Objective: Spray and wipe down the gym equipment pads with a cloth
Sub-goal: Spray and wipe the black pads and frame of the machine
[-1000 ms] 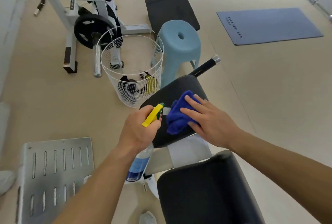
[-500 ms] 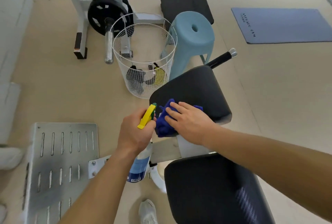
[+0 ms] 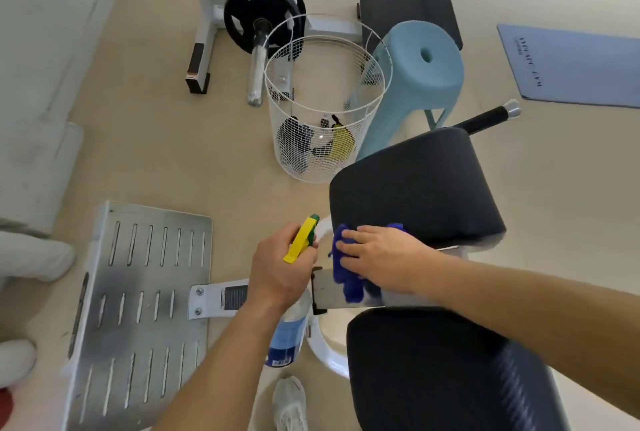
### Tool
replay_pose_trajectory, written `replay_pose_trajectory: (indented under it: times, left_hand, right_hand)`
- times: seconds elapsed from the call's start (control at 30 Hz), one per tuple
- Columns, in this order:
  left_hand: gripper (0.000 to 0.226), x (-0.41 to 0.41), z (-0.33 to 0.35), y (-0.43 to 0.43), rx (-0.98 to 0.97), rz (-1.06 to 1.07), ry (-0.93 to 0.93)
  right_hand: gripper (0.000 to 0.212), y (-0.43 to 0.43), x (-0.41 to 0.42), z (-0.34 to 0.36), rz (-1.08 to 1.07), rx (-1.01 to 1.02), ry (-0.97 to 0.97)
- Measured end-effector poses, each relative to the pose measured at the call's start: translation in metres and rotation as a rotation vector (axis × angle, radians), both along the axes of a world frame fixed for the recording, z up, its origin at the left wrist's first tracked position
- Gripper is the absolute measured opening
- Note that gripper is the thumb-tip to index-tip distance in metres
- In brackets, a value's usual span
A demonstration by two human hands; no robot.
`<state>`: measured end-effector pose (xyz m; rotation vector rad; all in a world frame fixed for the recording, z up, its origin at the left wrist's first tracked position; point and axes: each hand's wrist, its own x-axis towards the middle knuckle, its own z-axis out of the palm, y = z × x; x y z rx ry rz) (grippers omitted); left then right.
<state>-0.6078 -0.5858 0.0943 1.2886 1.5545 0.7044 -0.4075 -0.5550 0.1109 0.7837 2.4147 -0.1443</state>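
At the near edge of the pad, the cloth has slid down from the top.
The right hand, fingers flat, presses it half onto the bracket. The left hand still grips the bottle, whose neck it hides; most of the cloth lies under the palm.

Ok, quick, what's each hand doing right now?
Left hand: closed around the spray bottle, holding it.
Right hand: open, fingers flat, pressing the blue cloth at the near edge of the black pad.
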Motion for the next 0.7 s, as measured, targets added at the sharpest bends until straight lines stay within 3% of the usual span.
replay_pose_trajectory:
  times: [0.1,0.33,0.47,0.53,0.7]
  left_hand:
    - [0.017,-0.001,-0.003,-0.004,-0.006,-0.034,0.016]
    - [0.016,0.007,-0.022,-0.005,-0.079,-0.103,0.072]
    - [0.014,0.009,-0.028,-0.005,-0.118,-0.121,0.069]
    - [0.015,0.009,-0.029,-0.006,-0.117,-0.106,0.068]
    - [0.019,-0.005,-0.033,-0.007,-0.058,-0.066,0.077]
  right_hand:
    - [0.046,0.023,0.017,0.022,-0.051,0.081,0.060]
    - [0.034,0.099,0.043,0.073,-0.588,0.338,0.384]
    - [0.030,0.116,0.017,0.059,-0.575,0.269,0.493]
    - [0.031,0.119,-0.002,0.034,-0.521,0.189,0.450]
    - [0.033,0.070,-0.037,-0.041,-0.192,0.159,0.032]
